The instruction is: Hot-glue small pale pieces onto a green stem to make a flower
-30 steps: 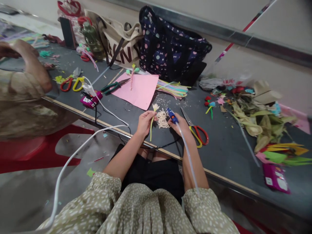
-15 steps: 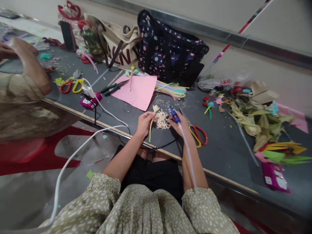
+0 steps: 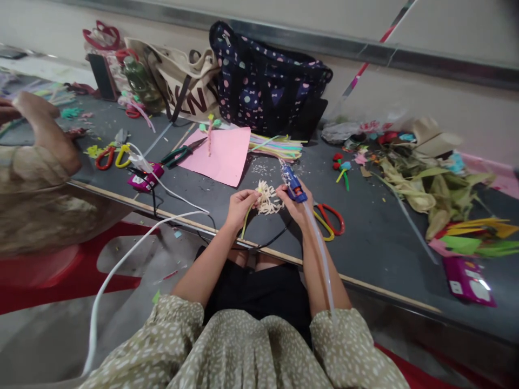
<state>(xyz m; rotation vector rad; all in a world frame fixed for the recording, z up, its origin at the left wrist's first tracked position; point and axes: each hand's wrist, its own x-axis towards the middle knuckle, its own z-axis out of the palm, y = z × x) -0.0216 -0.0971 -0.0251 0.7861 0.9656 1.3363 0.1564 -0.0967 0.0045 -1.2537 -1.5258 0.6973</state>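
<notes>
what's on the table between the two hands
In the head view, a small heap of pale straw-like strips lies between the left hand and the right hand, which holds a blue glue gun.

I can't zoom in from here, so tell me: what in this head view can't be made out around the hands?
- Glue gun nozzle tip: too small and blurred to tell whether it touches the pale petal cluster.
- Green stem: its top is hidden under the left hand.
- Glue gun grip: covered by the right hand.
- Print on the tote bag: cut off by folds and strap.
</notes>
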